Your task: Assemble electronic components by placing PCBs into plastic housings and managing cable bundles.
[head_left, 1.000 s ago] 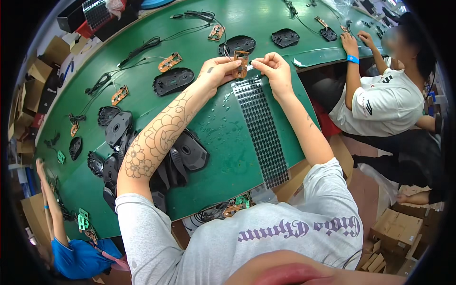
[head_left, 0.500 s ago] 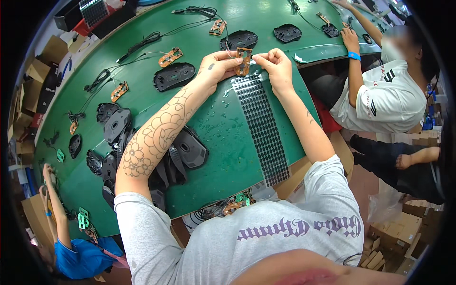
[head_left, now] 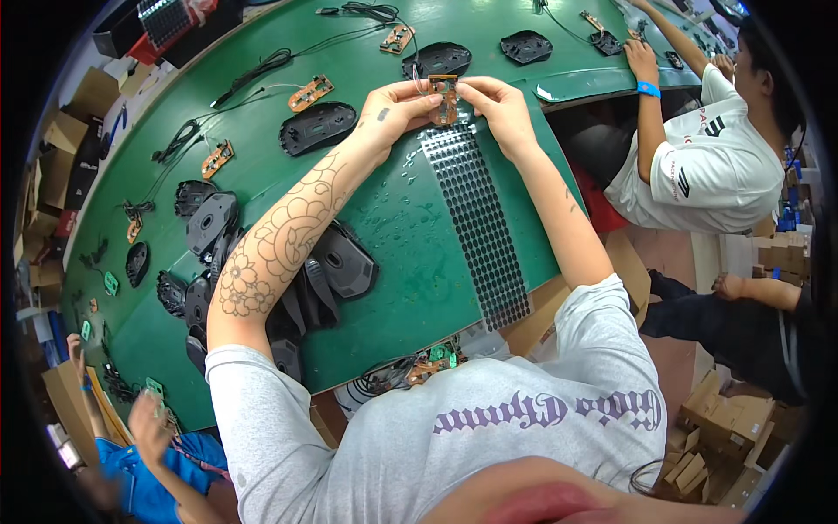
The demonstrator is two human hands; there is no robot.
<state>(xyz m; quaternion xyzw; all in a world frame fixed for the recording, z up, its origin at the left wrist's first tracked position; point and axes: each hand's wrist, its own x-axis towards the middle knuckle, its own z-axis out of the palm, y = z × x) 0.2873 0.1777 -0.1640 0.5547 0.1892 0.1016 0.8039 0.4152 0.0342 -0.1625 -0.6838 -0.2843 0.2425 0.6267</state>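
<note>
A small orange-brown circuit board (head_left: pixel 443 112) stands upright between my hands, with a cable running off its top left. My left hand (head_left: pixel 394 113) pinches the board's left edge between thumb and fingers. From the other side, my right hand (head_left: pixel 497 112) has its thumb and fingers closed on the right edge. Just below the hands lies a clear strip covered in rows of black oval stickers (head_left: pixel 478 223). Behind the board sits an open black mouse base (head_left: pixel 436 59), partly hidden by it.
Black mouse shells (head_left: pixel 345 262) are heaped beside my left forearm. Along the far side of the green table (head_left: pixel 393 210) lie several boards with cables (head_left: pixel 311 93) and a mouse base (head_left: pixel 319 128). A co-worker in white (head_left: pixel 707 157) works at right, another in blue (head_left: pixel 157 480) at lower left.
My right hand has moved left and now grips the board's right edge; before, it was pinched just beside it. The co-worker in blue has lifted a hand.
</note>
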